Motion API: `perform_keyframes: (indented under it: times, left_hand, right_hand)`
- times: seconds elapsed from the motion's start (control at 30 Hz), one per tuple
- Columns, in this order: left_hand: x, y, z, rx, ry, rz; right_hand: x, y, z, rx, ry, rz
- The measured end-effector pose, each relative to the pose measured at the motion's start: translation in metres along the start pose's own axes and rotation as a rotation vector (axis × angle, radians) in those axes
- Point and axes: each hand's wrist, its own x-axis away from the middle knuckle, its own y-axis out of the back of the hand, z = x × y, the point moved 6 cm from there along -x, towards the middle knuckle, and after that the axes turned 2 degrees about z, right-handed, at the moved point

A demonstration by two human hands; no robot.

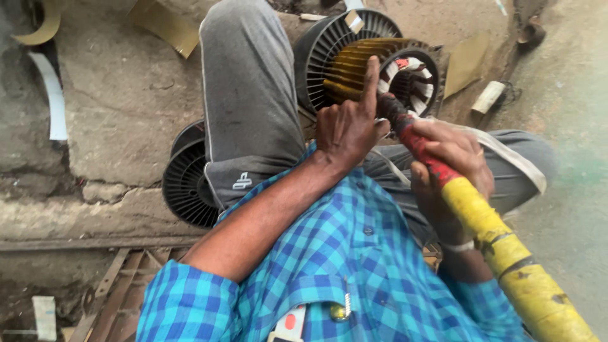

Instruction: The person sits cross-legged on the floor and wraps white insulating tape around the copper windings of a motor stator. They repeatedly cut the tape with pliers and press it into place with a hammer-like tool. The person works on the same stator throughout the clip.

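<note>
Yellow-and-red tool handle (500, 247) nearest, running up-left toward the stator (380, 69).

I see right hand (453, 168) clenched around its red section; left hand (348, 123) just ahead, forefinger extended on yellow slot liners (354, 66), other fingers curled. Stator directly beyond both; left nearer.

finned motor housing (329, 44) behind raised knee (250, 95)

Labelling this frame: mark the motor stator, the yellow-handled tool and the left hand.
motor stator (415, 76): head view, on the white windings inside its bore.
yellow-handled tool (500, 244): head view, on the yellow part of the handle.
left hand (348, 126): head view, on the back of the hand.
</note>
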Motion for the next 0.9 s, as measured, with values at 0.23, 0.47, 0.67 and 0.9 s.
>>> perform_keyframes:
  times: [0.23, 0.47, 0.67, 0.9]
  left_hand:
    - [-0.005, -0.008, 0.001, 0.056, 0.043, 0.063]
    - [-0.003, 0.001, -0.002, 0.025, 0.014, 0.005]
    - [-0.004, -0.003, -0.002, 0.052, 0.006, 0.039]
    - [-0.002, -0.001, -0.001, 0.042, -0.028, -0.078]
  right_hand:
    - [0.004, 0.003, 0.014, 0.095, 0.037, -0.224]
    - [0.022, -0.021, -0.025, -0.232, -0.079, -0.186]
    - [0.015, 0.001, -0.015, -0.135, -0.097, -0.089]
    - [-0.023, -0.007, 0.018, -0.042, 0.078, 0.010]
